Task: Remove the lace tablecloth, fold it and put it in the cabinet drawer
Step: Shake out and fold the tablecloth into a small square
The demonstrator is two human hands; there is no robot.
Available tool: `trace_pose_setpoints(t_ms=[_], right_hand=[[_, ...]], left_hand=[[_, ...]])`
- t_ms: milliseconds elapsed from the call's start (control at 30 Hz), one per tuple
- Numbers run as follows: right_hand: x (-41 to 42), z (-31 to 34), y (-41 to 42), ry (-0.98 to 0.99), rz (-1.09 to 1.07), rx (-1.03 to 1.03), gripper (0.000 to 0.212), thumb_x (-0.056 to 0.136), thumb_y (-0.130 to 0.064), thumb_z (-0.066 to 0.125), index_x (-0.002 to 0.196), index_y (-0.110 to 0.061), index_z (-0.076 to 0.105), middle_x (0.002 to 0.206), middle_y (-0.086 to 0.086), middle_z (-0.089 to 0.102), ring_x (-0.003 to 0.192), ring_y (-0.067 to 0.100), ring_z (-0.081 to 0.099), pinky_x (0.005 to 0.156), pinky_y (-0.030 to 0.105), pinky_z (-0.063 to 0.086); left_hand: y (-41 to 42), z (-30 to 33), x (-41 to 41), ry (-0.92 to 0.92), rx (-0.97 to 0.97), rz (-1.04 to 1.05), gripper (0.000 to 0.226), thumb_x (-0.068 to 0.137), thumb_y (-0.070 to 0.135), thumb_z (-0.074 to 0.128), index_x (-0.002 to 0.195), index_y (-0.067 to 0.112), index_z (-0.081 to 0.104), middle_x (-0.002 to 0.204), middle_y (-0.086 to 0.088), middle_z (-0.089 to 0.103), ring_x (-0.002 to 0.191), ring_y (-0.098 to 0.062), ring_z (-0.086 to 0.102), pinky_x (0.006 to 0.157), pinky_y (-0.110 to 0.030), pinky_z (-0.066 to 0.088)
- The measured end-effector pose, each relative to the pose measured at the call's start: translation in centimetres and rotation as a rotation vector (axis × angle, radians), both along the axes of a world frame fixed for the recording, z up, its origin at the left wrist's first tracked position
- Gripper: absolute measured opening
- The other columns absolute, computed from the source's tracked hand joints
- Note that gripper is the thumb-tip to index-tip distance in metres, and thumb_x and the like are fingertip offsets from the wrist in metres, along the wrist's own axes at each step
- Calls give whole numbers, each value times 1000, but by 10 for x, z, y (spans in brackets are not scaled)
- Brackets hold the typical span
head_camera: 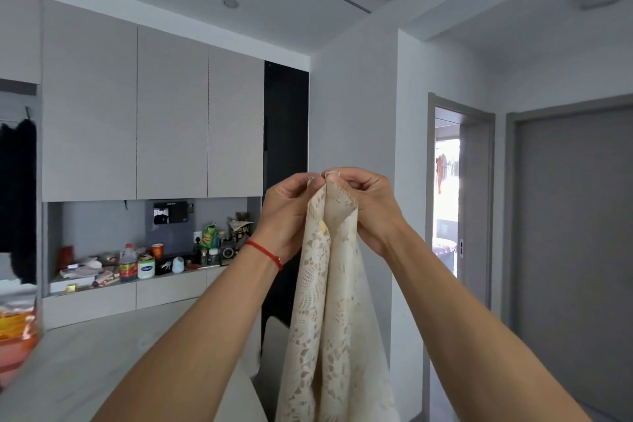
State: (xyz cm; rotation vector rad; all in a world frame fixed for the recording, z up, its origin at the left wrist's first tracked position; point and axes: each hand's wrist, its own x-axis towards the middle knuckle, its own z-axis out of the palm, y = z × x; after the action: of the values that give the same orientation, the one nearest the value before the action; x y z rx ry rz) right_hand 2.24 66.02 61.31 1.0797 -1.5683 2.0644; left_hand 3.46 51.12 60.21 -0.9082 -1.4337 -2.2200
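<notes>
- So the lace tablecloth (334, 301) is already off the surface (85, 363) and hanging in the air, held up at about head height in front of the person, with the rest of it draping straight down out of the bottom of the view.
- Biggest risk imo: the top corners are only pinched at the fingertips, and lace is slippery and full of holes. If one pinch loosens, a corner drops and the fold has to be lined up again.
- Also, the bottom end is out of sight, so I can't tell if it clears the floor. If it drags, it could snag or pick up dirt.
- The layers hang a bit bunched rather than flat, so folding from here could come out lopsided unless the edges get matched first.
- Left hand (286, 216) is up with fingers curled, pinching the top edge of the cloth; there's a red string bracelet (265, 252) on that wrist.
- Right hand (368, 205) is right next to it, nearly touching, fingers curled and pinching the other corner.
- Both forearms reach up and forward, converging at the top of the cloth.
- Cluttered shelf (144, 271) sits well off to the left under the wall cabinets (154, 113); which drawer it's meant for, can't say.
</notes>
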Motion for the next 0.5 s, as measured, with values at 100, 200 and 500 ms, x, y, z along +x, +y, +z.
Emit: trace_pose_setpoints(t_ms=[100, 200, 500], right_hand=[[3, 1, -6, 37, -2, 49, 13, 83, -22, 79, 92, -13, 82, 94, 6, 80, 88, 19, 75, 84, 31, 62], [5, 1, -12, 19, 19, 108, 13, 86, -21, 77, 94, -11, 75, 94, 8, 72, 87, 22, 70, 86, 34, 57], [0, -15, -17, -311, -185, 340, 24, 96, -36, 74, 106, -23, 56, 133, 18, 68, 126, 34, 62, 115, 55, 44]], left_hand=[[-6, -6, 2, 18, -15, 2, 25, 95, 9, 65, 76, 19, 77, 74, -1, 75, 64, -14, 72, 58, -28, 59], [-12, -10, 2, 1, -21, 1, 34, 98, 3, 61, 73, 20, 75, 72, -2, 73, 61, -14, 69, 55, -27, 58], [-34, -21, 5, -123, -212, -65, 15, 97, 18, 66, 84, 13, 60, 70, -1, 73, 59, -11, 69, 54, -25, 56]])
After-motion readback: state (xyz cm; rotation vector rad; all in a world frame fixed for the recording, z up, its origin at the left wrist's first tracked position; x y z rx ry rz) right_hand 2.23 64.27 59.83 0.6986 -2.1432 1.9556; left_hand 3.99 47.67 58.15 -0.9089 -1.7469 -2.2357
